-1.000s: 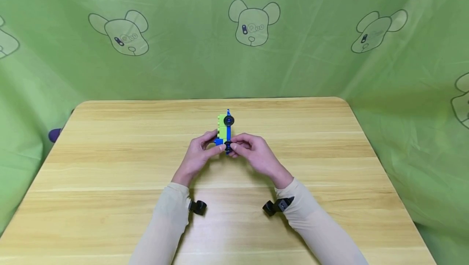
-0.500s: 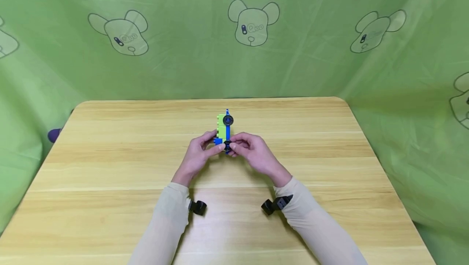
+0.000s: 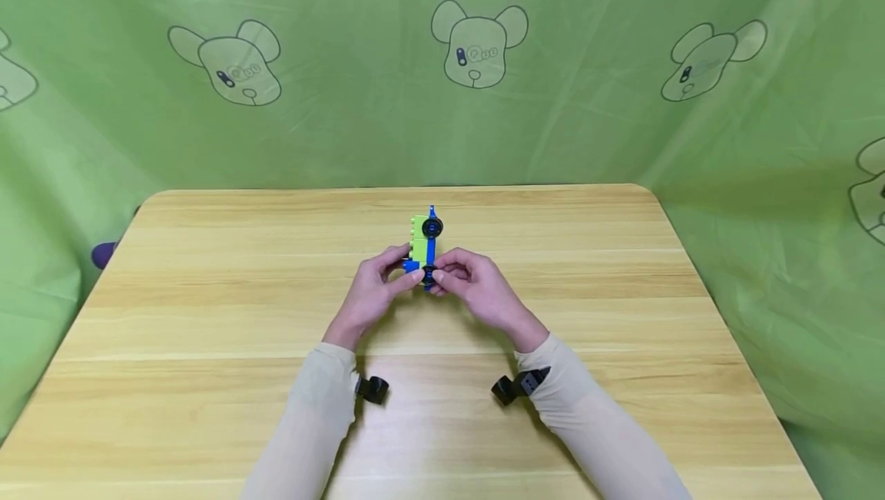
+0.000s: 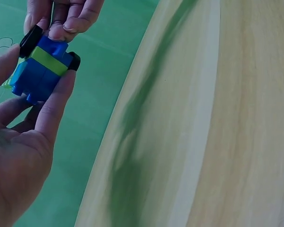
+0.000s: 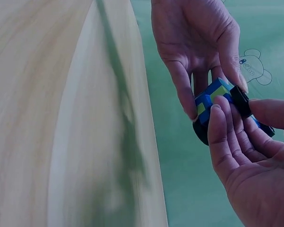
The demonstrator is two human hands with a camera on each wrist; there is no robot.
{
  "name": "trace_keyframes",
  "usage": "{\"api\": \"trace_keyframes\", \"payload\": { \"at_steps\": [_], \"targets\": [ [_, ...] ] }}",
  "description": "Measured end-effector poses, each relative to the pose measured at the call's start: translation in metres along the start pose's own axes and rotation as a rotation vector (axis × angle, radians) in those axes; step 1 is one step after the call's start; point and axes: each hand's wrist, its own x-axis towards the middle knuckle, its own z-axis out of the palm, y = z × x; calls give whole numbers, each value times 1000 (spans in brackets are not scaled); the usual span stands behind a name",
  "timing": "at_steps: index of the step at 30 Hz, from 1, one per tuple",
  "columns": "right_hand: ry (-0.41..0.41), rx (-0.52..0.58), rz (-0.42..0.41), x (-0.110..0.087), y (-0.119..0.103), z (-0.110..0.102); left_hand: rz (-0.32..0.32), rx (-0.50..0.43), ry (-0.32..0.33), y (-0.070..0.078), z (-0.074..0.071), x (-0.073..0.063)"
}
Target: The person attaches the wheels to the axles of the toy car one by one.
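A toy car of building bricks (image 3: 420,243), blue and lime green with black wheels, is held above the table on its side, studs facing left in the head view. My left hand (image 3: 369,293) grips its near end, thumb by the near wheel (image 3: 429,275). From the other side my right hand (image 3: 487,289) pinches that same wheel between thumb and fingers. The left wrist view shows the car's blue end (image 4: 38,80) between the left fingers and thumb. In the right wrist view, the right thumb presses against a black wheel (image 5: 240,100); fingers hide part of the car.
The wooden table (image 3: 207,293) spreads beneath both hands. Green curtains (image 3: 346,124) with printed bear heads hang behind and at the sides. A purple object (image 3: 103,255) shows past the table's left edge. A small black camera (image 3: 373,390) sits on the left wrist.
Almost nothing differs. Both hands keep their hold on the toy car, and the right wrist has shifted very slightly to the left.
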Motion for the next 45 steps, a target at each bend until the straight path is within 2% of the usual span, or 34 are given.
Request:
{"api": "trace_keyframes", "payload": {
  "at_steps": [5,15,18,26,37,41,45],
  "targets": [
    [-4,9,-3,0,3,-2,23,19,-18,2,-3,-1],
    [20,-85,-46,-2,5,-13,73,-25,47,2,-8,-1],
    [54,-81,-68,-2,4,-19,55,-30,44,4,-11,-2],
    [213,42,-59,0,-7,-28,-28,-87,3,9,-18,-5],
    [213,-21,35,2,-5,-27,-26,-26,-11,9,-21,-5],
    [212,8,56,2,-2,-27,16,0,4,8,-21,-5],
    [229,67,54,3,2,-28,84,-70,16,7,-21,-4]
  ]
}}
